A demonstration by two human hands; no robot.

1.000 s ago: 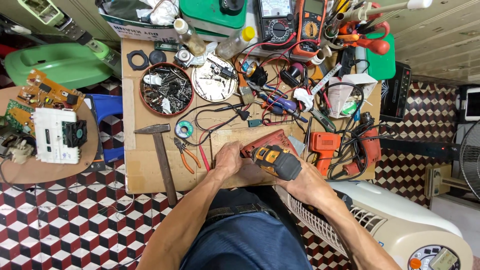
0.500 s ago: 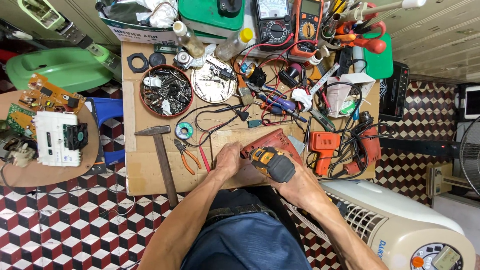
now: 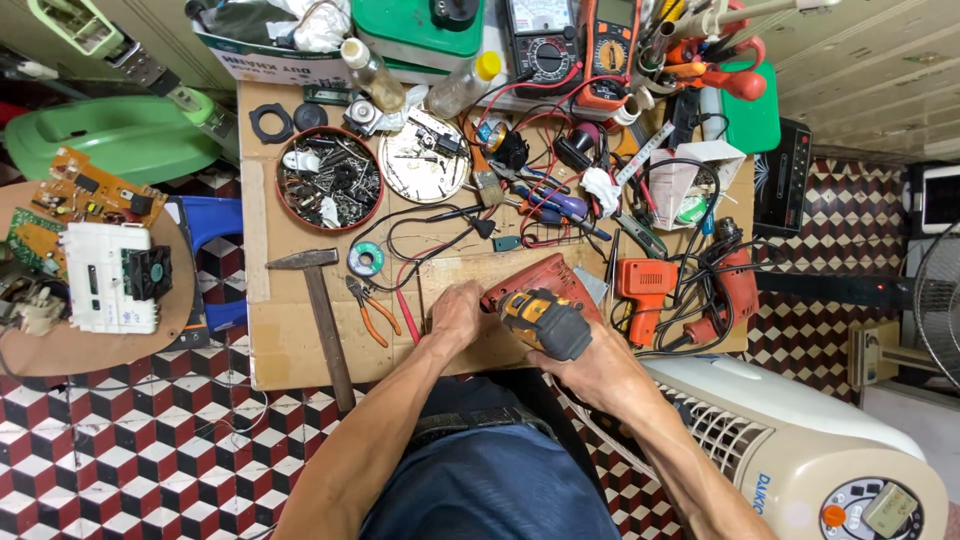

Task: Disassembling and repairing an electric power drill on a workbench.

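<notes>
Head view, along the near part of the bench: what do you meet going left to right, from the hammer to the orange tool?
Hammer → orange-handled pliers → left hand → yellow-and-black cordless drill in the right hand → orange power tool.

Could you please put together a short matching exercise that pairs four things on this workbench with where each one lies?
Things:
1. hammer
2. yellow and black cordless driver
3. round tin of small metal parts
4. orange drill

Places:
A. to the right of the red tool body, among black cables
B. near the bench's left edge, head away from the person, handle toward them
C. gripped in the right hand, over the red tool body
D. toward the back left of the bench, beside a round metal plate

Pairs: 1-B, 2-C, 3-D, 4-A
</notes>
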